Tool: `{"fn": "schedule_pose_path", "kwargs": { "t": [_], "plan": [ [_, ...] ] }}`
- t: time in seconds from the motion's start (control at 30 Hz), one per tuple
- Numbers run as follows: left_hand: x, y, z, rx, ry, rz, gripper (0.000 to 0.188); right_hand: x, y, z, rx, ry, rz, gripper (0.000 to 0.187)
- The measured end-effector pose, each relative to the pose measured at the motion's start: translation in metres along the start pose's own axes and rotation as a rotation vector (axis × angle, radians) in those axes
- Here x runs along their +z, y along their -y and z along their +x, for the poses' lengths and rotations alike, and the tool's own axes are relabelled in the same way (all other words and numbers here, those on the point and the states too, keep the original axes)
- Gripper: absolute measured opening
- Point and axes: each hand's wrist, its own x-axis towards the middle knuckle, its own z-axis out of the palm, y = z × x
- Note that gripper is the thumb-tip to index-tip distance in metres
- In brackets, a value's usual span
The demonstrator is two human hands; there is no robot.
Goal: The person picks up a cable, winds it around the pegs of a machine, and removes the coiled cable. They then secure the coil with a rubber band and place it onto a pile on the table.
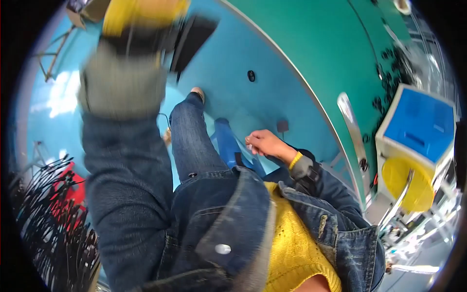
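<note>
My left arm, in a denim sleeve (126,165) with a turned-up grey cuff, reaches up to the top edge. There my left hand (163,7) is cut off and smeared by motion, so its fingers cannot be read. A yellow band (119,19) and a dark strap circle that wrist. Beside the wrist shows a dark flat panel (194,44); whether I touch it is unclear. My right hand (266,144) hovers near my lap with its fingers curled into a pinch. A small pale spot shows at its fingertips, too small to name.
A green tabletop (311,44) curves along the right, bearing a long metal strip (352,126) and black pieces (389,73). Past it stands a white box with a blue top (418,124) and a yellow disc (407,184). Black cables (53,233) bunch at lower left. A small black object (251,76) lies on the blue floor.
</note>
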Motion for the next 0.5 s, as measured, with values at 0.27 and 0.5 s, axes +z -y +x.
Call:
{"fn": "schedule_pose_path", "kwargs": {
  "t": [0.27,0.5],
  "plan": [
    [-0.059,0.168,-0.275,-0.506,-1.452,-0.422,0.013,-0.057,-0.061,0.219,0.336,-0.265,-0.182,0.025],
    [-0.063,0.209,-0.302,-0.775,-1.366,-0.473,0.016,-0.094,-0.074,0.331,0.483,-0.322,-0.342,0.027]
  ]
}}
